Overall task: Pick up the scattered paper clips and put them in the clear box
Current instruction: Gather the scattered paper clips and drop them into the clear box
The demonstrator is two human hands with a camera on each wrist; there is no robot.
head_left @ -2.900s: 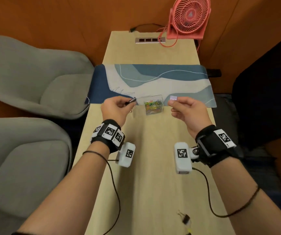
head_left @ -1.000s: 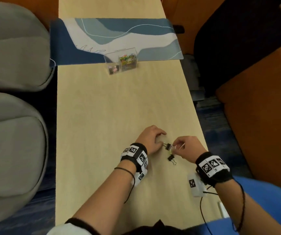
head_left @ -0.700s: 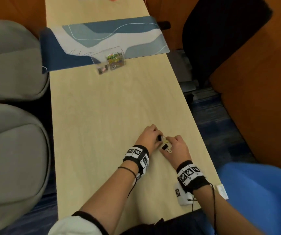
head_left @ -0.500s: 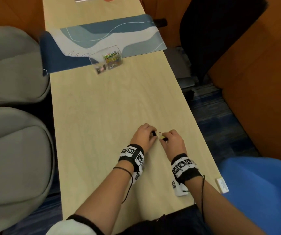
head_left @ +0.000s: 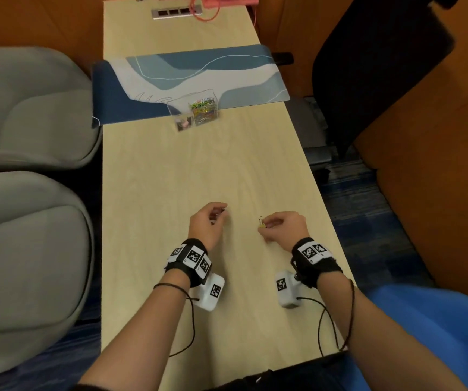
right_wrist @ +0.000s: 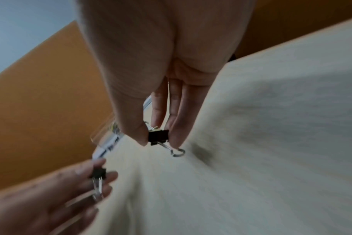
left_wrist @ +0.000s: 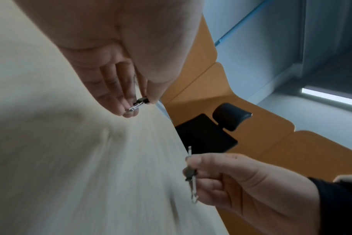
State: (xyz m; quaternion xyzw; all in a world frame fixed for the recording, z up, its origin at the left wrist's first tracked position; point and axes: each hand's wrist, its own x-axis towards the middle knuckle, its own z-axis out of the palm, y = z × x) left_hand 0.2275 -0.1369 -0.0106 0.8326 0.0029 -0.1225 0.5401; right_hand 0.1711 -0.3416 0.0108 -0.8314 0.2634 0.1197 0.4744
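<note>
My left hand [head_left: 218, 214] pinches a small black binder clip [left_wrist: 140, 103] between thumb and fingers, just above the near part of the wooden table [head_left: 199, 170]. To its right, my right hand [head_left: 266, 225] pinches another black binder clip [right_wrist: 158, 136] with silver wire handles. Each hand also shows in the other wrist view, the right hand [left_wrist: 193, 171] and the left hand [right_wrist: 98, 173], each with its clip. The clear box [head_left: 196, 112] stands far up the table at the edge of the blue mat, with coloured paper clips in its right compartment.
A blue and white desk mat [head_left: 187, 77] lies across the far part of the table. Two grey chairs [head_left: 29, 108] stand at the left, a black chair [head_left: 373, 66] at the right. A pink fan base [head_left: 227, 0] and a socket strip [head_left: 176, 12] sit at the far end.
Both hands met over the clips at the near table edge, each took one, and they have now lifted and moved apart. The view has tilted back up the table.
</note>
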